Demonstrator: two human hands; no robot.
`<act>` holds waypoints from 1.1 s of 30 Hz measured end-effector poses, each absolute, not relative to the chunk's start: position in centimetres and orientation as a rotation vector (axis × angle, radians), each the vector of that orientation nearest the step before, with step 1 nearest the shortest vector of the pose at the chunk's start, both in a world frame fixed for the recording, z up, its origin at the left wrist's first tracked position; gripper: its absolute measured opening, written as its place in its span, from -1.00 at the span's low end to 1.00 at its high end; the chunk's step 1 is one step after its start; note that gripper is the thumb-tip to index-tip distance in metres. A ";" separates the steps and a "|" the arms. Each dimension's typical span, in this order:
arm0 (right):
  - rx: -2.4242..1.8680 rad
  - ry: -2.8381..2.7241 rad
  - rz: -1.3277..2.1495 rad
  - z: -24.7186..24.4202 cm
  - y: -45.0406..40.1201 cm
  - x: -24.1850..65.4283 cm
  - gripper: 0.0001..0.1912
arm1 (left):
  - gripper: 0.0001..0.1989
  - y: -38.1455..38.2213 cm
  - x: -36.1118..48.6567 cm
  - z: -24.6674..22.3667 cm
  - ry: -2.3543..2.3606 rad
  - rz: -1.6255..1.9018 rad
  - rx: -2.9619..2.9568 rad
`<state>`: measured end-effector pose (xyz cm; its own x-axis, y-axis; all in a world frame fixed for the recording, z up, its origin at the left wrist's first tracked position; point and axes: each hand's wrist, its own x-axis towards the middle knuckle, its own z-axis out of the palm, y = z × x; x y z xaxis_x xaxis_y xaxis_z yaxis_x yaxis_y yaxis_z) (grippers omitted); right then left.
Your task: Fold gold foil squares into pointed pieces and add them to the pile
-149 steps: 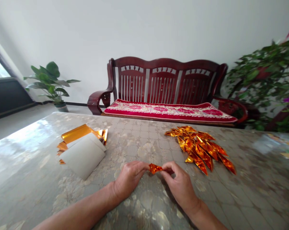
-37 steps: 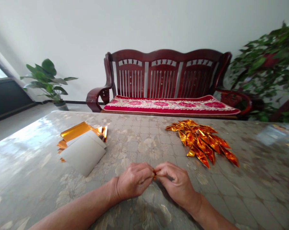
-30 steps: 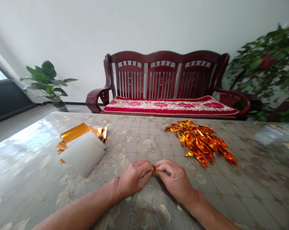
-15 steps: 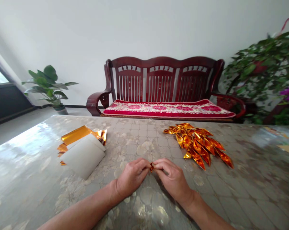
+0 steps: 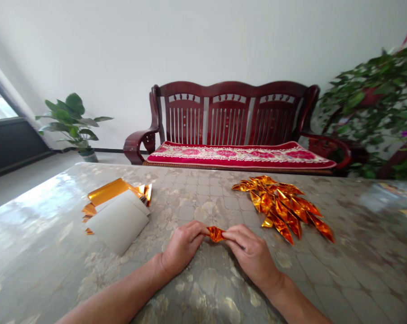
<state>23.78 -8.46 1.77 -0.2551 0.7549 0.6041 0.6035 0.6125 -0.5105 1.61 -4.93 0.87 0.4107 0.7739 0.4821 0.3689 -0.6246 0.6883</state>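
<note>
One orange foil piece (image 5: pixel 216 234) between left hand (image 5: pixel 185 245) and right hand (image 5: pixel 253 252), ends in a pinch of fingers (image 5: pixel 235 235)

1. The left hand (image 5: pixel 184 247) and the right hand (image 5: pixel 253 252) pinch opposite ends of a folded piece of orange foil (image 5: pixel 216 234), near middle.
2. On the left of the table (image 5: pixel 186 198) lies a loose stack of paper (image 5: pixel 118 227), white nearer, gold farther.
3. On the right, folded foil pieces (image 5: pixel 280 207) lie in a pile, apart from the right hand.
4. At far right is a plastic bag (image 5: pixel 385 197).
5. Beyond the table stands a wooden bench (image 5: pixel 226 90) with a flowered mat (image 5: pixel 230 153) on its seat.
6. Plants stand far left (image 5: pixel 63 117) and far right.
</note>
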 end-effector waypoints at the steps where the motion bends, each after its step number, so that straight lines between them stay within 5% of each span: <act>1: -1.072 -1.969 0.212 1.8 -8.4 23.8 -0.81 | -0.81 -4.9 1.6 0.8 0.968 1.123 2.186; 33: -1.102 -1.842 0.354 1.0 -7.3 23.6 -0.77 | -0.79 -4.1 1.4 0.7 1.064 1.109 2.112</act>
<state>23.62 -7.28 1.00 -0.1660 0.8064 0.5676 0.5388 0.5562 -0.6327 1.38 -4.12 0.68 0.3548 0.8283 0.4336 0.3992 -0.5536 0.7309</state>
